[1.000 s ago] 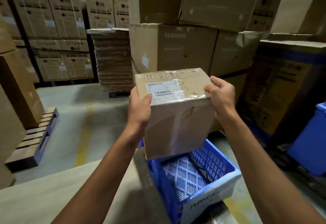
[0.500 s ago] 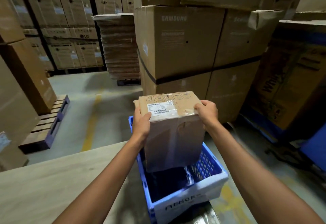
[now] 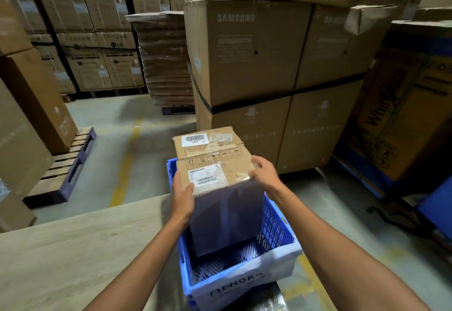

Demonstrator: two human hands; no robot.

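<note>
A taped cardboard box [image 3: 215, 159] with white barcode labels on top stands upright inside a blue plastic crate [image 3: 276, 237], its lower part below the rim. My left hand [image 3: 182, 195] grips the box's near left corner, thumb on the top face. My right hand [image 3: 263, 172] grips the near right top edge, fingers curled over it. The crate's front wall carries a white wrap with dark lettering. Whether the box's bottom touches the crate floor is hidden.
The crate sits at the right end of a pale wooden table [image 3: 73, 249]. Tall stacks of large appliance cartons [image 3: 244, 53] stand just behind. A wooden pallet [image 3: 61, 171] lies on the concrete floor at left, and a blue bin [image 3: 437, 203] is at the right edge.
The box has gone down from chest height into the blue crate, both hands moving down with it. Its top face has tipped toward me, showing a second label.
</note>
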